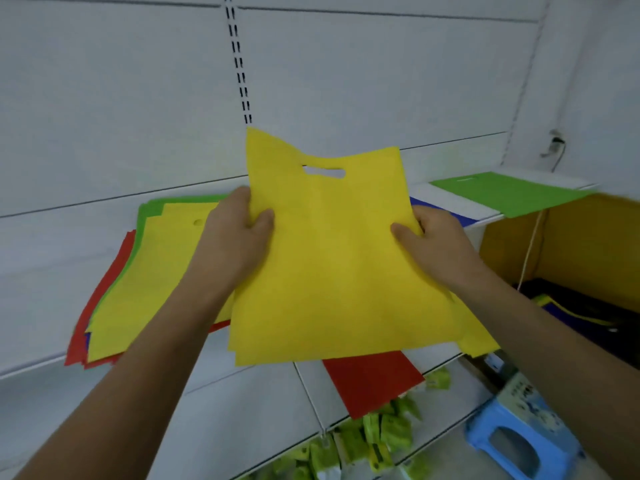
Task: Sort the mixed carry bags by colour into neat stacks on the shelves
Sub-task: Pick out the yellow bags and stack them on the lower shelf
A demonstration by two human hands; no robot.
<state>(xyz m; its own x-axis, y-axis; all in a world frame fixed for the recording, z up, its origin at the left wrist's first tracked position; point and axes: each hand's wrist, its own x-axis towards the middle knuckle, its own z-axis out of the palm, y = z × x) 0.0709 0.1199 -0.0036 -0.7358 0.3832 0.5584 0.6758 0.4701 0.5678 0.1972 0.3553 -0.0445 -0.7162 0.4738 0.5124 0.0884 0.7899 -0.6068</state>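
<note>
I hold a small stack of yellow carry bags [332, 265] up above the white shelf [41, 292], the top one showing its cut-out handle. My left hand [235, 233] grips the stack's left edge, thumb on top. My right hand [436, 240] grips the right edge the same way. On the shelf to the left lies a mixed pile [138, 271] with yellow on top and green, red and blue edges showing beneath. A red bag [370, 379] lies under the held stack. A green bag [509, 195] and a blue bag [450, 209] lie on the shelf at the right.
A yellow-brown cardboard box [571, 247] with dark and coloured bags inside stands at the right. A blue plastic stool [519, 441] stands on the floor at lower right. Green packets [374, 434] lie on the lower shelf. A slotted upright [239, 64] runs up the back panel.
</note>
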